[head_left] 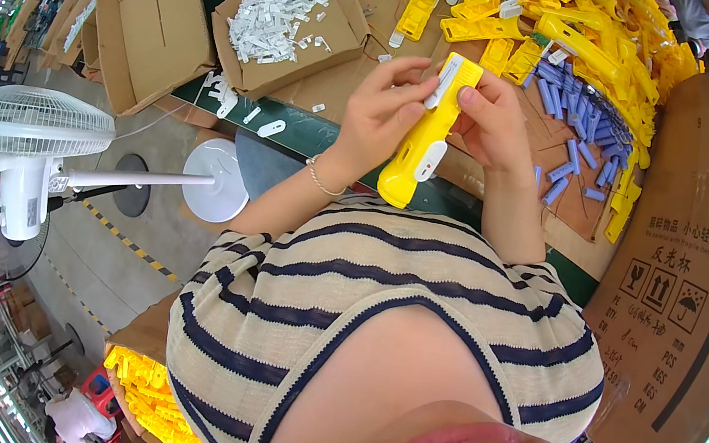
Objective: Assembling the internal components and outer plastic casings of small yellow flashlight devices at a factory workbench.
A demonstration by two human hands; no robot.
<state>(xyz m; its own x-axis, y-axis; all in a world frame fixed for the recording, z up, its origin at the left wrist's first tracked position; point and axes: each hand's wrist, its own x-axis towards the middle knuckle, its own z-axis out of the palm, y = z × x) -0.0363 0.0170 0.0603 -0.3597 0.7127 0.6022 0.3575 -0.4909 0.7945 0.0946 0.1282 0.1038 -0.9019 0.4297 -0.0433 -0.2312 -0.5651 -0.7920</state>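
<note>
In front of my chest, both hands hold a long yellow plastic casing (415, 153), tilted with its rounded wide end toward me. My left hand (379, 112) grips its left side, fingers on a white strip (439, 87) set into the far part. My right hand (497, 125) closes on the right edge, thumb pressed near the far end. Nearer the rounded end sits a white oval plate (430, 161) with a small red mark. Beyond my hands, an opened yellow casing (420, 6) with a green circuit board lies on the cardboard-covered table.
A cardboard box (342, 55) of small white plastic parts stands at far left. Yellow casings (596, 47) heap at far right beside blue cylindrical cells (571, 152) with wires. A large carton (683, 268) stands right. A white fan (37, 127) stands left, and loose white parts lie along the table edge.
</note>
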